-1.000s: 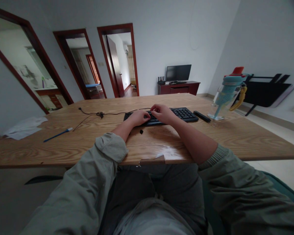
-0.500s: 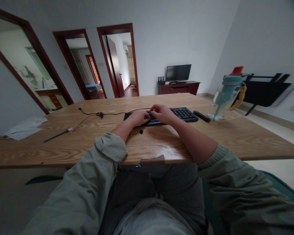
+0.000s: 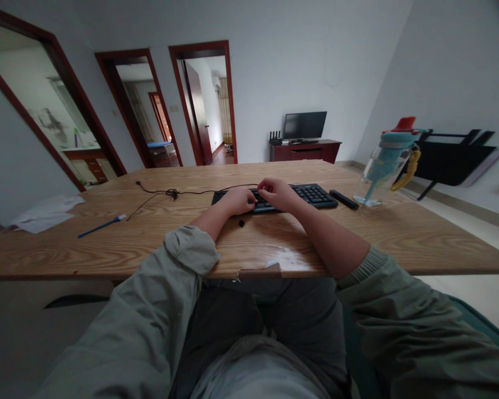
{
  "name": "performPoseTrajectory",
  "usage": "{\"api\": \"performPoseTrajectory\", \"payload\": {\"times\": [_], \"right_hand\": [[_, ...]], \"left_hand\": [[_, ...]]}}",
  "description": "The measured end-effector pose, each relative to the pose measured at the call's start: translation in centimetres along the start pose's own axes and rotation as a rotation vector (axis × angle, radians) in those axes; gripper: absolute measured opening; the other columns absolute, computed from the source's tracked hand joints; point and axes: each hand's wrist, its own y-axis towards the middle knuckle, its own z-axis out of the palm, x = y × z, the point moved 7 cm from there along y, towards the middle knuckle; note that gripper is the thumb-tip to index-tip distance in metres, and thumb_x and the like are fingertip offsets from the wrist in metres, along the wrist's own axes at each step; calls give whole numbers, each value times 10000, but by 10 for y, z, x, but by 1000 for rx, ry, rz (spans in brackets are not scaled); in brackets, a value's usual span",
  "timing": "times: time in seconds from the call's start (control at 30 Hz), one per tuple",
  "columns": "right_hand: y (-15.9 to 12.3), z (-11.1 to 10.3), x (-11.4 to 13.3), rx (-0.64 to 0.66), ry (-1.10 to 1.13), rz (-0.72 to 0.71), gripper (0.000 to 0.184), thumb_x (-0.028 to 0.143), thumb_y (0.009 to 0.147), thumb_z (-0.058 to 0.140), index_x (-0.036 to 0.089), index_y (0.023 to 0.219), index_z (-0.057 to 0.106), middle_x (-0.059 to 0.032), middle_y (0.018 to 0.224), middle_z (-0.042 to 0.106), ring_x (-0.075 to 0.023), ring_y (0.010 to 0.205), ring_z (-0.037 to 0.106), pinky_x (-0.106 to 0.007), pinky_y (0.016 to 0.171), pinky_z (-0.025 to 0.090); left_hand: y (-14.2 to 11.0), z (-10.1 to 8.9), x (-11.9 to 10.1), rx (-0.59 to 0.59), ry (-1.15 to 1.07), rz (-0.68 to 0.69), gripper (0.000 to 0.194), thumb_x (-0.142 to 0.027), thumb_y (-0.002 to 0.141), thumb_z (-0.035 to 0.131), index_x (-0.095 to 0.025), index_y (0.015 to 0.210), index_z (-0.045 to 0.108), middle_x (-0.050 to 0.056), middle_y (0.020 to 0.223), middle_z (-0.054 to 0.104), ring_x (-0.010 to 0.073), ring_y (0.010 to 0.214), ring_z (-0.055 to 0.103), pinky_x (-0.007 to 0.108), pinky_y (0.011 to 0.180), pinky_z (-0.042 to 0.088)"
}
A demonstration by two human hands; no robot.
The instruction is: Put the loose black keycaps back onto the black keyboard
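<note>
A black keyboard (image 3: 316, 195) lies on the wooden table in front of me, its middle covered by my hands. Over its left half, my left hand (image 3: 239, 201) rests with thumb and fingers drawn together at the keys. My right hand (image 3: 278, 195) is bent above the middle keys, its fingertips closed in a pinch. Whatever either hand holds is too small or hidden to make out. Just in front of the keyboard sits a small black square piece (image 3: 242, 223), which looks like a loose keycap.
Left of the keyboard run a black cable (image 3: 172, 193) and a blue-handled brush (image 3: 102, 227); white papers (image 3: 47, 215) lie farther left. To the right are a black bar-shaped object (image 3: 343, 199) and a clear bottle (image 3: 385, 166) with a blue lid. Brown tape (image 3: 260, 272) marks the near edge.
The view has shifted slightly, so the scene sits a little farther right. Both hands stay at the same keys, with hardly any movement of the fingers.
</note>
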Motion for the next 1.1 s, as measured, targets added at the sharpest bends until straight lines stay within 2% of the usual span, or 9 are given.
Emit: {"api": "performPoseTrajectory", "payload": {"times": [0.17,0.33,0.47,0.6,0.7,0.83,0.97,1.1], "right_hand": [[1,-2,-3,-7,-15,14,222,289,786,537,139,867,680,-7,660,605,-125,610,504,-242,567,342],[2,-1,-7,7,-9,23,248,321,797,542,143,892,686,-5,650,604,-127,606,510,-240,557,335],[1,1,-12,36,-22,47,227,299,785,557,148,889,691,-18,696,636,-126,628,517,-236,574,348],[0,8,-18,115,-24,73,202,255,768,555,164,879,697,-15,715,648,-121,628,518,-232,581,354],[-1,9,-20,122,-21,80,200,249,761,558,162,877,697,-16,718,649,-121,630,521,-232,580,357],[-1,9,-19,90,-20,66,227,255,752,574,160,921,691,-7,709,634,-118,613,511,-235,582,363],[0,6,-11,3,31,-13,249,268,747,607,141,947,683,-27,803,668,-120,661,539,-238,625,393],[0,4,-3,-10,24,-33,248,330,765,626,136,896,709,-49,818,701,-132,670,554,-255,658,409]], "left_hand": [[-3,3,12,-119,-243,-44,279,-220,788,592,-208,1052,678,31,1016,726,168,908,658,265,838,491],[-3,3,11,-138,-287,-49,365,-185,769,613,-218,1133,606,20,991,719,163,883,661,273,826,503],[-5,0,9,-158,-278,-10,356,-187,767,613,-222,1121,602,13,981,713,159,870,658,274,814,502],[-5,1,14,-152,-256,-30,312,-195,760,617,-222,1071,617,15,978,710,160,864,651,277,802,495],[-4,0,17,-178,-290,-31,290,-192,738,632,-218,1027,624,18,957,713,159,841,648,279,789,492],[-2,-5,27,-278,-583,-131,287,-229,759,631,-169,1033,573,37,866,716,137,751,645,254,701,492],[-2,-6,37,-333,-817,-280,236,-298,809,598,-131,974,574,41,762,698,119,651,602,242,628,471],[-2,-8,36,-362,-907,-259,276,-343,775,641,-119,936,630,47,776,698,128,692,603,260,684,482]]}}
